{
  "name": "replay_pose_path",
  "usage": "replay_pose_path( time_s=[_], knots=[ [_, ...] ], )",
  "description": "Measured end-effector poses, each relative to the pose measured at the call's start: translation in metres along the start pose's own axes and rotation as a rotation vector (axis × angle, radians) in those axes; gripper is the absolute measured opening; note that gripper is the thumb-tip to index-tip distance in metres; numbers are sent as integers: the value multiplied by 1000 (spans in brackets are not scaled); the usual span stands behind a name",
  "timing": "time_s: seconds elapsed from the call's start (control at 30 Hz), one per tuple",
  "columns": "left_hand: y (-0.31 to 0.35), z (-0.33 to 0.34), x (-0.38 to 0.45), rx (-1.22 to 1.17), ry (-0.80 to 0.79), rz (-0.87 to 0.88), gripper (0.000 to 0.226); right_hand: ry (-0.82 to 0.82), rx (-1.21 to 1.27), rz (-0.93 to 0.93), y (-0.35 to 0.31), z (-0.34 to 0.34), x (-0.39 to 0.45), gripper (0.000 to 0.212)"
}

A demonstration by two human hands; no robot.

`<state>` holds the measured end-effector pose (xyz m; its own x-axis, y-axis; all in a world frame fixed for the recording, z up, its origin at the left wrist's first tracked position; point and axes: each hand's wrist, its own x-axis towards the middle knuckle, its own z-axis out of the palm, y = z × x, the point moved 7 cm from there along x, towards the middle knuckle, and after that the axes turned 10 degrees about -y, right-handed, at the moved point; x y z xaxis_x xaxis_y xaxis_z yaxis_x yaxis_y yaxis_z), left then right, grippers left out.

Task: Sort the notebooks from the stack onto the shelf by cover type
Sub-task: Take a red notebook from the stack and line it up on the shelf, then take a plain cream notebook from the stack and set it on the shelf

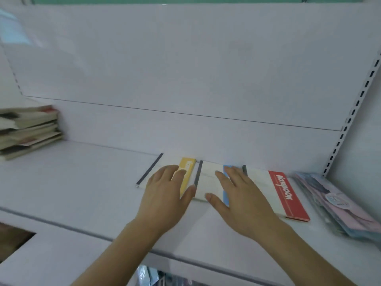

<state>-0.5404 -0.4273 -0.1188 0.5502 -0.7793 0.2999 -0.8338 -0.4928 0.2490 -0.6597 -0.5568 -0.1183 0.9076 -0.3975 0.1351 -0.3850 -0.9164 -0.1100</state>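
Three white notebooks lie flat side by side against the back of the white shelf (82,193). The left one has a yellow band (188,168), the middle one a blue band (226,195), the right one a red band (286,195) with lettering. My left hand (165,195) lies flat with straight fingers on the yellow-band notebook. On the blue-band notebook rests my right hand (243,197), also flat with fingers spread. A stack of mixed notebooks (28,131) stands at the shelf's far left.
A slanted pile of pink and blue wrapped notebooks (338,203) lies at the right end of the shelf beside the slotted upright (350,120). The shelf's front edge (82,232) runs across below my forearms. Packaged goods (150,275) show on a lower level.
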Motion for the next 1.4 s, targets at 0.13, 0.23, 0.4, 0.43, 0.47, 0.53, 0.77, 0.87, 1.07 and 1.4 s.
replay_pose_path(
  time_s=[0.13,0.23,0.4,0.43,0.47,0.53,0.77,0.87,1.07,1.4],
  knots=[
    [-67,-38,-35,55,21,-62,65,-11,-8,-35,-80,6,15,79],
    [-124,-65,-65,106,29,-117,69,-22,7,-56,-145,16,28,84],
    [-221,-101,-110,153,-29,-215,70,-42,30,-117,-253,32,54,78],
    [-240,-107,-118,156,-30,-239,70,-49,32,-135,-274,35,60,78],
    [-262,-115,-127,157,-28,-260,71,-53,32,-156,-297,38,69,78],
    [-290,-127,-134,149,-25,-289,70,-57,25,-183,-327,41,82,77],
    [-405,-173,-122,188,20,-378,67,-33,3,-283,-431,49,167,78],
    [-446,-192,-106,229,50,-383,65,20,5,-333,-463,46,212,78],
    [-520,-244,-64,230,186,-392,56,123,91,-397,-525,29,305,76],
    [-612,-291,20,275,225,-317,72,151,406,-60,-556,18,398,59]
  ],
)
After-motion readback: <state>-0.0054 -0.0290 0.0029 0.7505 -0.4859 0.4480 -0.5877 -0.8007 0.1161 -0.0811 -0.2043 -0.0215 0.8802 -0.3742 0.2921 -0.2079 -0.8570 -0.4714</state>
